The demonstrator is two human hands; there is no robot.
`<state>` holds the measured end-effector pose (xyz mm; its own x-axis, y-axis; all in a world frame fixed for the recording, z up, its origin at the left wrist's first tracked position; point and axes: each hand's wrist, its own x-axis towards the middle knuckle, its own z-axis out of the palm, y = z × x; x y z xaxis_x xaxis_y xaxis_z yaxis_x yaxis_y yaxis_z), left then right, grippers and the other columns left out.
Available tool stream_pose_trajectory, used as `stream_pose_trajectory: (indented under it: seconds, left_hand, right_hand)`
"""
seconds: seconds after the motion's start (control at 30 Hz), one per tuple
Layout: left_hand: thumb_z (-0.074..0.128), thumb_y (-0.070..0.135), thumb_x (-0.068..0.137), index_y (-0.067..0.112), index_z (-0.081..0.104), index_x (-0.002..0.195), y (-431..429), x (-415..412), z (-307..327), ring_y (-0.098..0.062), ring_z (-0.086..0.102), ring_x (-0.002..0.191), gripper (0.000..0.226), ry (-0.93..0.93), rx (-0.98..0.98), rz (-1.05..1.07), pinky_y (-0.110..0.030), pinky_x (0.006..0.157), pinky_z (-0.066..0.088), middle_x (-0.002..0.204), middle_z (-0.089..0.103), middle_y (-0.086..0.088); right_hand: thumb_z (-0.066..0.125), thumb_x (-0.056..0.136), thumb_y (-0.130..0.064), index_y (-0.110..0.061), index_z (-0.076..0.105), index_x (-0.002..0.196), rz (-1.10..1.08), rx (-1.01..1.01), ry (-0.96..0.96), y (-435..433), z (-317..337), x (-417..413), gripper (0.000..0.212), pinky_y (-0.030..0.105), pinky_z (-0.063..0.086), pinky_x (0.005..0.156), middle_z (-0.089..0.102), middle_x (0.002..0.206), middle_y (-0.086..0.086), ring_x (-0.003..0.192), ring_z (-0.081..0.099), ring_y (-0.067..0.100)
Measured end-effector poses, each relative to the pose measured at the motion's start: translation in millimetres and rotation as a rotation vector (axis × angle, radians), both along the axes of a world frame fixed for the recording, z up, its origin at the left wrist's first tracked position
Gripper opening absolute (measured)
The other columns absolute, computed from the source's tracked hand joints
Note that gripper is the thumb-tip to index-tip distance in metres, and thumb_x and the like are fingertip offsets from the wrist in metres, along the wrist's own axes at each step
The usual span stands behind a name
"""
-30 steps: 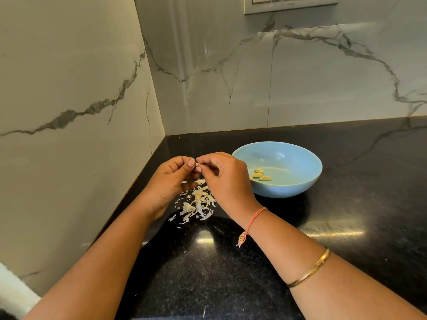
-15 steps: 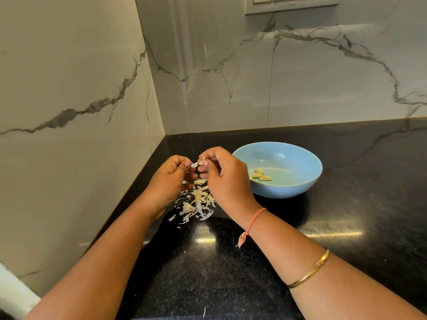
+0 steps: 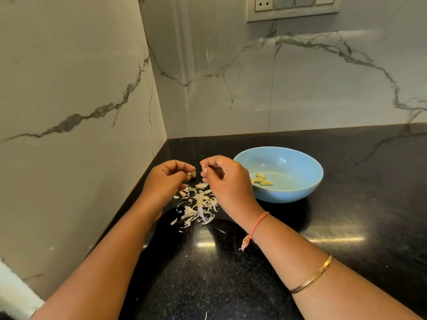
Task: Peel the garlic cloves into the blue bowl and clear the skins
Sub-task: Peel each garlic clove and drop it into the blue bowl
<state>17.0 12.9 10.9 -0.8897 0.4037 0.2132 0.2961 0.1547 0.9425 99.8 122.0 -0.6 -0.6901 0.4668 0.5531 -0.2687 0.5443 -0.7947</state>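
My left hand pinches a small garlic piece with a brown root end, held above the counter. My right hand is a short gap to its right, thumb and forefinger pinched together; what they hold is too small to make out. Below both hands lies a pile of pale garlic skins on the black counter. The blue bowl stands just right of my right hand, with three peeled cloves in it.
The black stone countertop runs into a corner of marble walls, the left wall close beside my left arm. A switch panel is high on the back wall. A few stray skin bits lie nearer me.
My hands, joined on the garlic piece a second ago, have pulled apart. The left keeps the piece and the right has drawn away to the right.
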Motion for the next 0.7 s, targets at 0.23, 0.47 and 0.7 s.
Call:
stream_pose_trajectory:
  seconds: [0.23,0.47,0.7]
  left_hand:
    - [0.056,0.015,0.092,0.019,0.071,0.088,-3.3,3.5,2.4,-0.012,0.065,0.088,0.016,-0.094,0.101,-0.179,-0.025,0.073,0.051,0.091,0.072,-0.003]
    - [0.061,0.017,0.088,0.016,0.072,0.085,-3.2,5.9,4.1,-0.012,0.064,0.08,0.011,-0.087,0.104,-0.225,-0.023,0.072,0.052,0.084,0.071,-0.005]
    - [0.061,0.012,0.088,0.014,0.071,0.084,-2.0,6.5,3.6,-0.012,0.064,0.078,0.011,-0.069,0.101,-0.216,-0.021,0.069,0.052,0.079,0.071,-0.003]
  right_hand:
    - [0.068,0.083,-0.013,-0.013,0.07,0.09,-0.044,0.049,0.0,1.7,1.4,-0.2,0.007,0.008,0.05,0.068,0.066,0.091,0.001,0.077,0.064,0.007]
    - [0.072,0.08,-0.011,-0.011,0.067,0.084,-0.093,0.089,0.007,2.1,1.1,-1.4,0.007,0.029,0.057,0.071,0.061,0.09,0.003,0.08,0.064,0.016]
    - [0.069,0.082,-0.01,-0.009,0.065,0.082,-0.119,0.231,0.052,1.3,0.8,-0.9,0.005,0.029,0.056,0.066,0.058,0.088,0.006,0.075,0.062,0.019]
